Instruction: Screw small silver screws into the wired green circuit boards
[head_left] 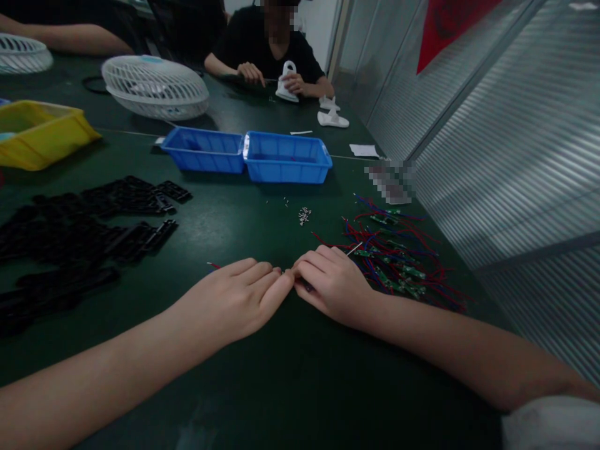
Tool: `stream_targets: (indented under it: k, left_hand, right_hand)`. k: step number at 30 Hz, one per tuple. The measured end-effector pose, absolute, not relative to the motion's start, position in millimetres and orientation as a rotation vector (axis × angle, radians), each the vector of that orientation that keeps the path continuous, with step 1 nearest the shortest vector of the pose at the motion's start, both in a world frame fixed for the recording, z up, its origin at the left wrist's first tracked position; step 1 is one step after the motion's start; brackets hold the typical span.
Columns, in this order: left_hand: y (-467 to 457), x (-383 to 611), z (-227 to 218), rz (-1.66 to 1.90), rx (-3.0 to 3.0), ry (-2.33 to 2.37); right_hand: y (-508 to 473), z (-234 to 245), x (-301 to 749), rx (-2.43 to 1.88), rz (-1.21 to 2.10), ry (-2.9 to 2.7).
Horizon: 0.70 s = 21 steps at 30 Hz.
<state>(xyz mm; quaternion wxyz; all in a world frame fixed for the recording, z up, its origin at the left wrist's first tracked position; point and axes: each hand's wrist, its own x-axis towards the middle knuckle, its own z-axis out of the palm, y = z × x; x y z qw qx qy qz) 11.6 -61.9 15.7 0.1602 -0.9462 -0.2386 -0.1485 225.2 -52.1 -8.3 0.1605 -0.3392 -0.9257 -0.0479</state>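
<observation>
My left hand (248, 290) and my right hand (332, 281) meet at the fingertips, low over the green table (290, 387). Both are closed in a pinch. Behind my left hand a short wire end (214, 265), red and blue, sticks out; whatever my left fingers grip is hidden. A thin metal rod (355, 248) juts up from behind my right hand, and a small dark part shows inside its curled fingers. Just right of that hand lies a pile of green circuit boards (412, 272) with red and blue wires. Small screws (304, 215) lie in a heap beyond the hands.
Black plastic parts (89, 231) cover the left side. Two blue bins (288, 172) stand ahead, with a yellow bin (51, 140) at left. White fan grilles (154, 87) lie farther back. Across the table a person (281, 62) handles a white part (287, 84). A blind-covered glass wall (506, 125) borders the right.
</observation>
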Motion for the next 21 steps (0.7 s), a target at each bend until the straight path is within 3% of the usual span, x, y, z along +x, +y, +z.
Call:
stream_targets:
  k: [7, 14, 21]
  left_hand:
    - [-59, 8, 11, -0.482, -2.782, -0.586]
    - [-37, -13, -3, -0.606, -3.142, -1.031]
    - [-33, -14, 2, -0.527, -3.096, -0.983]
  right_hand:
    - [-52, -8, 225, -0.977, -0.085, -2.640]
    - [-53, -7, 224, -0.972, -0.067, -2.634]
    - [-52, -8, 225, -0.965, -0.088, -2.640]
